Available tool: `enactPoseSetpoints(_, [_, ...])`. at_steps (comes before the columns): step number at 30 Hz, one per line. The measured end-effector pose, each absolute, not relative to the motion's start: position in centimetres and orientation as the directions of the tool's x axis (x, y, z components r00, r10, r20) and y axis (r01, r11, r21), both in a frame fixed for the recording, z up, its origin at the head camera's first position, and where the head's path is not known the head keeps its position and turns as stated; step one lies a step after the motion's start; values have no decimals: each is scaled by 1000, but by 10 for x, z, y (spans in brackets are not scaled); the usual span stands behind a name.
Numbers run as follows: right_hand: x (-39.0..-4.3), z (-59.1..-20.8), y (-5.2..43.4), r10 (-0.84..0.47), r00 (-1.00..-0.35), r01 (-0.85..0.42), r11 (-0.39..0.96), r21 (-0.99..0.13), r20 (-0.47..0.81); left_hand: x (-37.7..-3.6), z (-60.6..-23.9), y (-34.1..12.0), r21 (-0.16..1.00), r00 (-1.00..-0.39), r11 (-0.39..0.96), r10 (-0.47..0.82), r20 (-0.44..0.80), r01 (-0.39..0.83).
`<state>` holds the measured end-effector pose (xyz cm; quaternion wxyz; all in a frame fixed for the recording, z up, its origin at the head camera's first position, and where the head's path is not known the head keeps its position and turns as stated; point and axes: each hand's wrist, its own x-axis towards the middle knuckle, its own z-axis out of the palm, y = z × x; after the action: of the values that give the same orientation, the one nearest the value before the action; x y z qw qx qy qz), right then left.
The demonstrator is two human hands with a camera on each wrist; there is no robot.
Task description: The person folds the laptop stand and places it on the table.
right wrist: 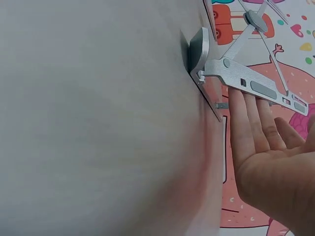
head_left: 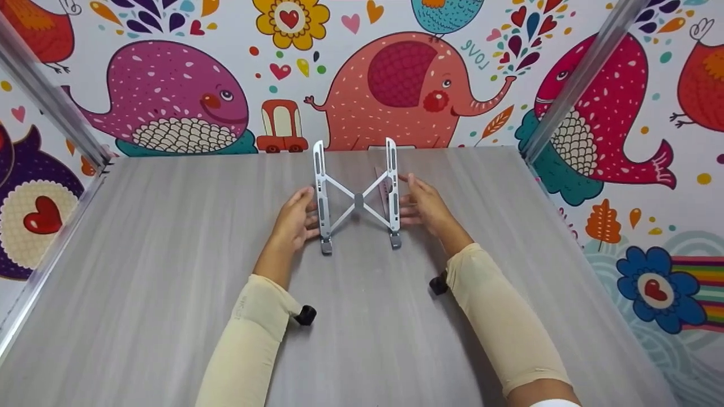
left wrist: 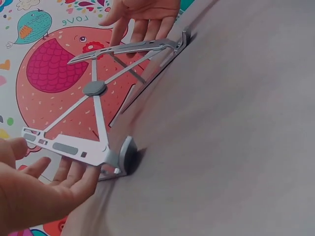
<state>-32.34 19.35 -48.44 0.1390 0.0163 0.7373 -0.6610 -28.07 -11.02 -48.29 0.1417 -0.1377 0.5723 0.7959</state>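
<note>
While standing unfolded at the far middle of the grey table (head_left: 169, 271), a silver folding stand (head_left: 358, 199) is being flanked by two hands.
Left hand (head_left: 295, 219) is touching its left rail with fingers straight and spread; right hand (head_left: 425, 204) is lying flat along the right rail, gripping nothing.
</note>
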Motion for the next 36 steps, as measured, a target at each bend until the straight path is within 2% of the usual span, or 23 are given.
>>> enactPoseSetpoints(4, [-325,-487,192,-166,-953,238,98,-966,-252,-283,-485,-107,858,-919,-336,87,-384,-389])
enactPoseSetpoints(12, [-330,-491,189,-192,-937,303,-23,-953,-293,-287,-486,-101,854,-899,-284,88,-430,-436])
enactPoseSetpoints(20, [-333,-493,183,-186,-927,346,-94,-933,-325,-288,-489,-99,876,-914,-276,29,-404,-396])
enactPoseSetpoints(31, [-335,-498,187,-161,-941,305,-29,-952,-297,-289,-494,-102,904,-928,-221,18,-371,-366])
enactPoseSetpoints(36, [-333,-498,186,-157,-952,262,24,-965,-262,-287,-496,-97,947,-959,-172,-36,-282,-272])
